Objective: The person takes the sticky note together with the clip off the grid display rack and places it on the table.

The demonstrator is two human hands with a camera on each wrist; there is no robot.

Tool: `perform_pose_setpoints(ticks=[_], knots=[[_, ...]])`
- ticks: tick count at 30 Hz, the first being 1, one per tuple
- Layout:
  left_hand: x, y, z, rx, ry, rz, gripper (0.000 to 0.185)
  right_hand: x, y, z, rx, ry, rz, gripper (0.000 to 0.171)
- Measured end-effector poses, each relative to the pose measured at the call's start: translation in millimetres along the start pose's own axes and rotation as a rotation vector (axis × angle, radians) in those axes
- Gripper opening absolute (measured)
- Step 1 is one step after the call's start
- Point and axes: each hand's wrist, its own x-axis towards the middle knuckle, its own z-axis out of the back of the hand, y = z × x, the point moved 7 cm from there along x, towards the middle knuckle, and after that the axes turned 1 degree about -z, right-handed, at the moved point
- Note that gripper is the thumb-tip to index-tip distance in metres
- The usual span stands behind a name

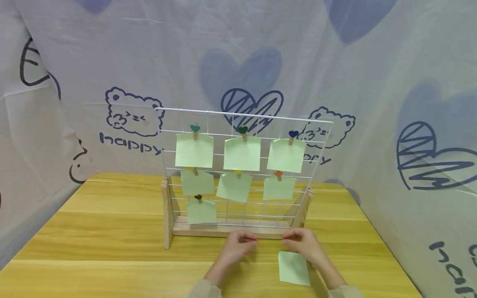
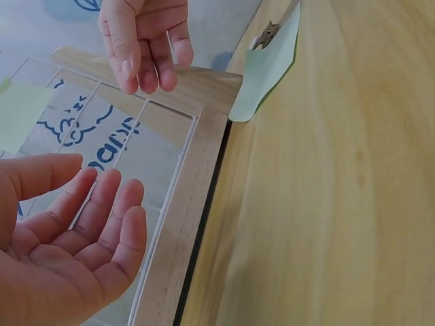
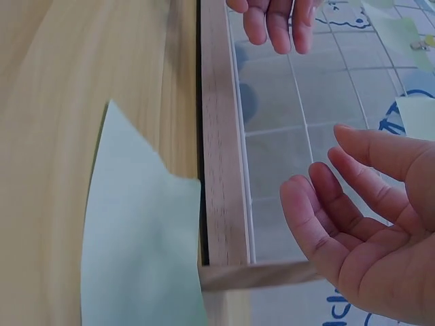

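A square pale-green paper note lies toward the wooden desk's right edge, probably light, flimsy, best held by a corner; left hand and right hand empty, fingers loosely curved

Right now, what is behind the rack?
Behind the rack, the cloth shows through, with part of a striped heart and a bear; lower down, the table. Whatever lies straight behind the clipped notes is covered.
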Motion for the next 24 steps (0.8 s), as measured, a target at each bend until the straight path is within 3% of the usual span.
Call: perform_pose_setpoints(ticks=[14, 24], knots=[[-2.2, -8.7, 16.1, 0.009, -0.009, -0.017, 0.018, 11, 18, -21, 0.061, 0.006, 0.037, 0.025], [-8.7, -17.4, 27.0, 0.014, -0.027, -0.008, 0.019, 19, 28, -37, 0.125, 0.058, 0.059, 0.023]])
